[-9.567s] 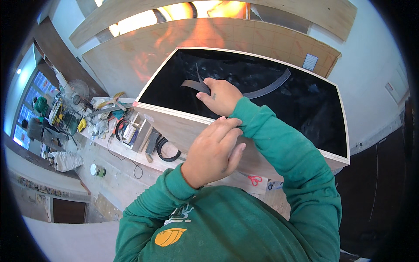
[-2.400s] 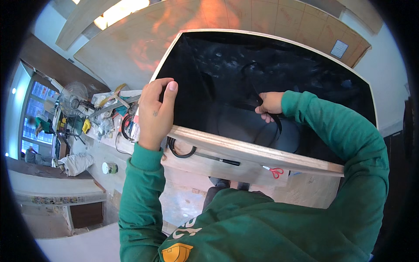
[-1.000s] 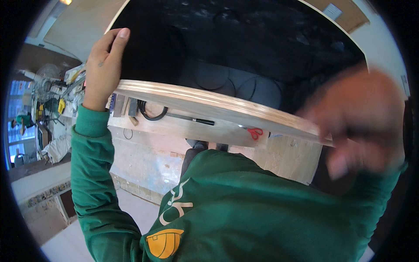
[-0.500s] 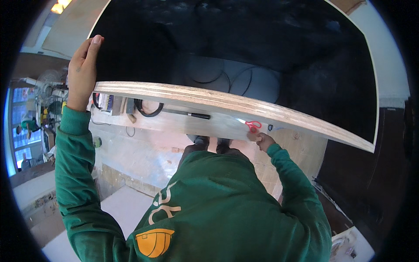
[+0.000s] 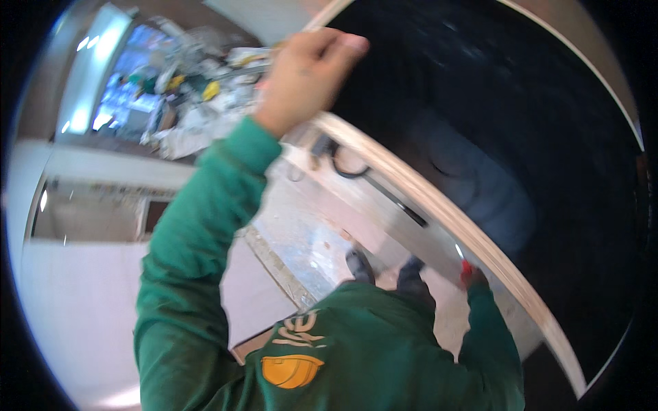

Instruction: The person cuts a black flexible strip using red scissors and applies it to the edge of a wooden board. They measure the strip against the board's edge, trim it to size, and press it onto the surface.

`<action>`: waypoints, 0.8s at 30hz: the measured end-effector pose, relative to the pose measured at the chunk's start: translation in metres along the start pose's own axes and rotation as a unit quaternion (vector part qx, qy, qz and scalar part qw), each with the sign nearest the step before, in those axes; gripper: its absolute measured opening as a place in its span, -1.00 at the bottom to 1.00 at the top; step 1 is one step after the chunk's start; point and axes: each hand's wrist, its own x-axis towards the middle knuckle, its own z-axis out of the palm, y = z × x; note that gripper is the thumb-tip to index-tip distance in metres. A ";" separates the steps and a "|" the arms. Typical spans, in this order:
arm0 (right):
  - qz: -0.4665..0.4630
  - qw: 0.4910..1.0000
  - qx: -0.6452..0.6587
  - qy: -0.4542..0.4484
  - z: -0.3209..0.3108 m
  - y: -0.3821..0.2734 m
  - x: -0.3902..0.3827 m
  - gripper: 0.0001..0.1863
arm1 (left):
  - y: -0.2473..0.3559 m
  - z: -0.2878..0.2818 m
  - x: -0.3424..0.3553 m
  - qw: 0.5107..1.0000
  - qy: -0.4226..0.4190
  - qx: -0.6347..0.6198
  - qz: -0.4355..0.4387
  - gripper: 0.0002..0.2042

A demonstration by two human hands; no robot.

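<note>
A large plywood panel (image 5: pixel 411 181) with a glossy black face stands tilted in front of me, its pale layered edge running diagonally. My left hand (image 5: pixel 308 75) is closed on the panel's left edge, thumb over the black face. Low on the near side of the panel, my right hand (image 5: pixel 474 277) is closed around the red handles of a pair of scissors (image 5: pixel 466 266). Their blades point away from me, and motion smears the fingers there.
Beneath the panel edge, a pale board carries a black-handled tool (image 5: pixel 410 215) and a coiled black cable (image 5: pixel 351 171). Cluttered bags and materials (image 5: pixel 199 103) lie at the far left by a window. A white panel (image 5: pixel 89 301) is at the left.
My right hand has moved onto the scissors and taken hold of their handles. The whole view has turned, so the panel now slants down to the right. My left hand keeps its grip.
</note>
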 end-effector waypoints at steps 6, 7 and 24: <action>-0.107 0.992 -0.019 0.063 0.034 0.024 0.005 -0.45 | 0.007 -0.008 -0.001 0.997 0.054 0.032 0.053 -0.66; -0.026 0.999 -0.018 -0.002 0.001 -0.034 -0.028 -0.54 | 0.009 -0.004 -0.005 0.994 0.070 0.041 0.077 -0.65; -0.190 0.962 -0.190 -0.039 0.030 -0.322 0.058 -0.57 | -0.068 -0.019 -0.139 0.954 0.260 -0.007 0.146 -0.59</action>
